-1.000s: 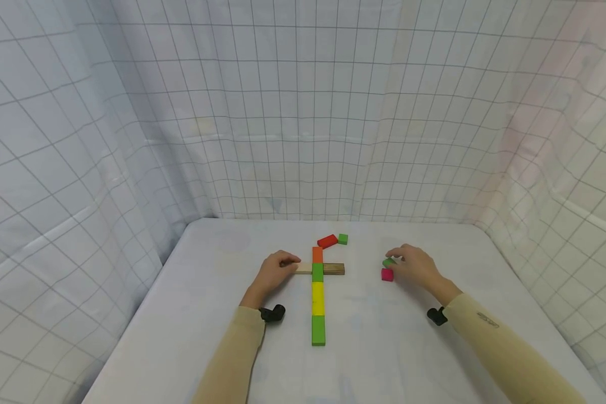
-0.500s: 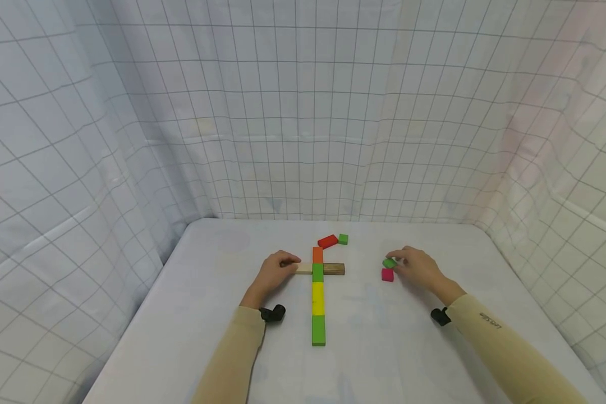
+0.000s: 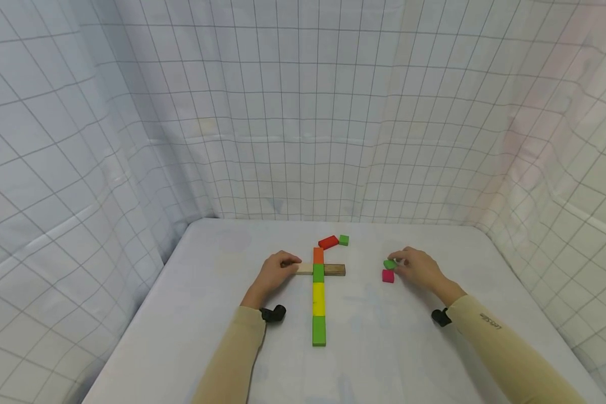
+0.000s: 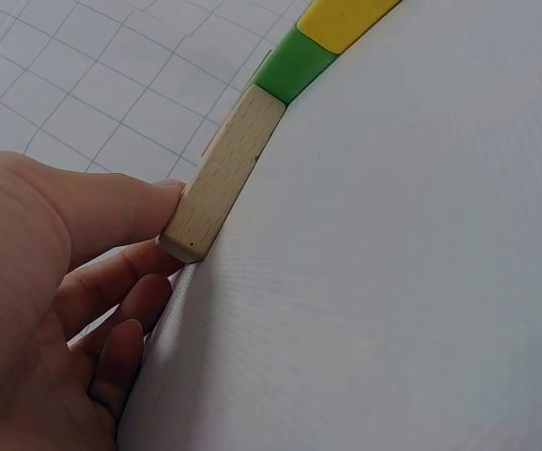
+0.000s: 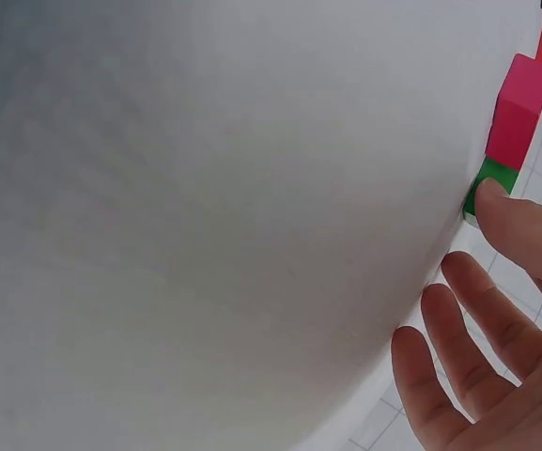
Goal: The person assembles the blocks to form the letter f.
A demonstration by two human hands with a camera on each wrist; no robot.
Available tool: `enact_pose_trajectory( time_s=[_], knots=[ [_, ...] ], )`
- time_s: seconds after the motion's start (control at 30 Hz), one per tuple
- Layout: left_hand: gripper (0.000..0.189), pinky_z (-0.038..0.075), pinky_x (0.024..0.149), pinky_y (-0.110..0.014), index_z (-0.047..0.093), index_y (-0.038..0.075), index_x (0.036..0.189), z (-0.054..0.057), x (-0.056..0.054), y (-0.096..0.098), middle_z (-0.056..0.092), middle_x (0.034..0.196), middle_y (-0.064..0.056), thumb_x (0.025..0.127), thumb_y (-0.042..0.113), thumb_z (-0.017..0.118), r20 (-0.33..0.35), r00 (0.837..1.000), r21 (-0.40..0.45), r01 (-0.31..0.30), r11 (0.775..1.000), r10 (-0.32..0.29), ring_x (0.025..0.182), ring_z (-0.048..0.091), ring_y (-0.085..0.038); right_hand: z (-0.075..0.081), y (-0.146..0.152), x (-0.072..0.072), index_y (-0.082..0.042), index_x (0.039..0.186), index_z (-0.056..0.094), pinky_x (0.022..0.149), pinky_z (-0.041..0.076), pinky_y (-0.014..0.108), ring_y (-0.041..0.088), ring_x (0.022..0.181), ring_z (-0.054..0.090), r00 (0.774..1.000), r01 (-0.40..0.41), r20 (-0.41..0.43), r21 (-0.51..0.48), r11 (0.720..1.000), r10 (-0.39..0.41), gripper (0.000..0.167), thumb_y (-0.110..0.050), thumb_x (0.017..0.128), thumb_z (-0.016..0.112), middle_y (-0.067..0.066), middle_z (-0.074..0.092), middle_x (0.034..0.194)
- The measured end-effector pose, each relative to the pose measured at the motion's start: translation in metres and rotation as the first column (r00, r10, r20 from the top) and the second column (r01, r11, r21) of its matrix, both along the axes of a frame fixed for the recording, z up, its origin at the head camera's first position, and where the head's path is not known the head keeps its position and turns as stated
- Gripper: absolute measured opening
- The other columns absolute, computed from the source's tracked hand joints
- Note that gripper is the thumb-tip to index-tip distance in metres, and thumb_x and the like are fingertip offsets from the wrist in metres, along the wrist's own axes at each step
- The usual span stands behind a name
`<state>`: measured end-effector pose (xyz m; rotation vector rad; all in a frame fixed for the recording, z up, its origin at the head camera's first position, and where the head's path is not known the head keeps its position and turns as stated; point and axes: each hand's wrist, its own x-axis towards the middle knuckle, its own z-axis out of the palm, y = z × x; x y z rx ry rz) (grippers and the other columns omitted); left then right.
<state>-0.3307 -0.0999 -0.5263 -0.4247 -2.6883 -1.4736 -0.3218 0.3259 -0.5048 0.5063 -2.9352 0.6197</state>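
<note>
My left hand [image 3: 272, 273] pinches the outer end of a pale wooden block [image 4: 224, 174] between thumb and fingers. That block's inner end meets a green block [image 3: 318, 273] in an upright row. Below it in the row come a yellow stretch [image 3: 318, 299] and another green block [image 3: 319, 330]; an orange block [image 3: 318, 255] tops it. A brown wooden block [image 3: 335, 270] extends on the right side. Off to the right, my right hand [image 3: 418, 268] holds a small green block [image 3: 390, 264] by thumb and forefinger, its other fingers spread. A pink block [image 5: 519, 113] lies right beside that green one.
Behind the row's top lie a red block [image 3: 328, 242], set at an angle, and a small green cube [image 3: 344, 240]. Everything rests on a white-covered table [image 3: 192, 336]. Grid-patterned white curtains [image 3: 303, 112] enclose its back and sides.
My right hand has shifted slightly and its forearm turned a little, so more of the small green block shows. My left hand and the laid blocks keep their places.
</note>
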Motion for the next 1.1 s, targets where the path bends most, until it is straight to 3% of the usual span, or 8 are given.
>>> enact_pose_trajectory(
  time_s=[0.4,1.1],
  knots=[
    [0.015,0.047,0.094,-0.044,0.077,0.015,0.109,-0.0006,0.0,-0.0003,0.067,0.11,-0.001,0.096,0.014,0.068,0.002,1.0,0.008,0.006,1.0,-0.006,0.1,0.057,-0.022,0.004,-0.0017,0.0023,-0.013,0.122,0.072,0.078,0.052,0.043,0.024,0.095,0.06,0.999,0.025,0.048,-0.026,0.999,-0.024,0.031,-0.013,0.091,0.074,0.003,0.066,0.108],
    [0.015,0.046,0.09,-0.041,0.078,0.016,0.107,0.0011,-0.0014,0.0007,0.067,0.108,0.0,0.095,0.014,0.069,-0.01,1.0,-0.004,0.013,1.0,-0.013,0.097,0.056,-0.02,0.0036,-0.0049,-0.0014,-0.01,0.121,0.072,0.08,0.052,0.047,0.027,0.097,0.06,0.997,0.057,0.06,-0.011,0.998,-0.056,0.032,-0.014,0.09,0.075,0.004,0.066,0.107]
  ],
)
